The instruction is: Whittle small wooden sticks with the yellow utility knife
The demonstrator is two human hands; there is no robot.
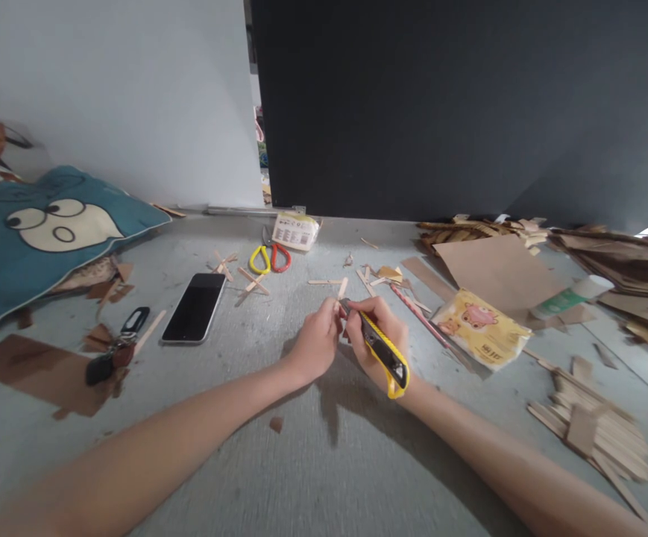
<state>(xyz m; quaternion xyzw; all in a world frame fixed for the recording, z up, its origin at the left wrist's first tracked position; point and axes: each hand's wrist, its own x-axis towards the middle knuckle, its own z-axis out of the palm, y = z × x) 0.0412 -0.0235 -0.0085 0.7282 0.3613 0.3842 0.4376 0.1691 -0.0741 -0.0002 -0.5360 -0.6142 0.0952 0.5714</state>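
The widest bare stretch of the grey metal tabletop (245, 485) lies between the left forearm (161, 455) and the right forearm (485, 440), interrupted by a small brown scrap (276, 424). Another lane runs between the flat black-screened phone (194, 309) and the left hand (313, 344), meeting crossed pale wooden sticks (253, 283) and yellow-and-red-handled scissors (269, 258) at its far end. The yellow-and-black utility knife (382, 344) fills the right hand (379, 332); just beside, a red striped stick (420, 317) and a yellow printed soft packet (477, 328) obstruct passage rightward. An upright black panel (469, 112) bounds the back.
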